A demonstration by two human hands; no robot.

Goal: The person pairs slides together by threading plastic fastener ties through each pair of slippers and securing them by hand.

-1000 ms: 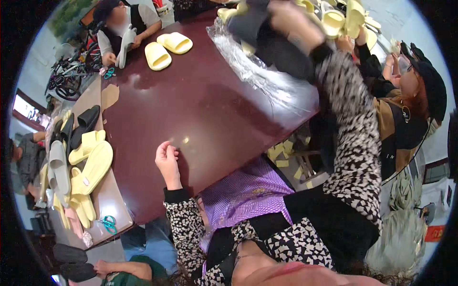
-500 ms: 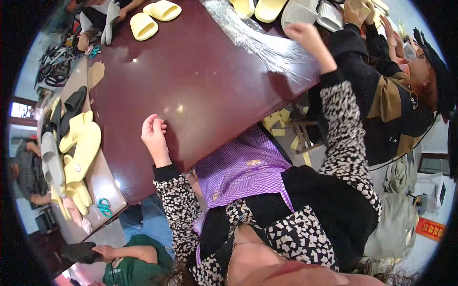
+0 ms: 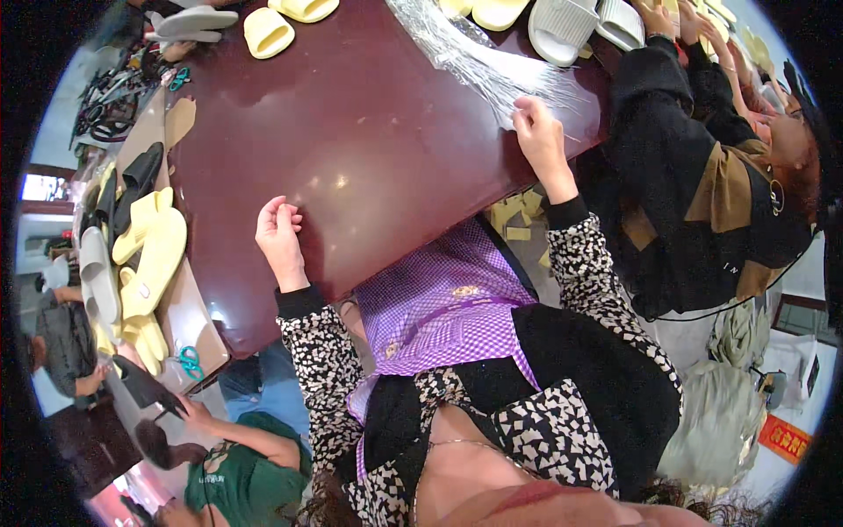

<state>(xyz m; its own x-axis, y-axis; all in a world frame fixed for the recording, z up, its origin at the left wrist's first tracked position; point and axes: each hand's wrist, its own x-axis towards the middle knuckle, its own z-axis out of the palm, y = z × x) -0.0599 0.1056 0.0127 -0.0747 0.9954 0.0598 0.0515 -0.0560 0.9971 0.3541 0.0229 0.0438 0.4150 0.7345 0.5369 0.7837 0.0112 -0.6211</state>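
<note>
Right hand [image 3: 537, 132] pinching clear plastic bags [image 3: 492, 61] with closed fingers, left hand [image 3: 279, 235] loosely curled, empty, resting on bench [image 3: 351, 149].

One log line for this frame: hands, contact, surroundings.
left hand: resting on maroon table, empty | right hand: pinching clear plastic bags | nearby: yellow slippers
</note>
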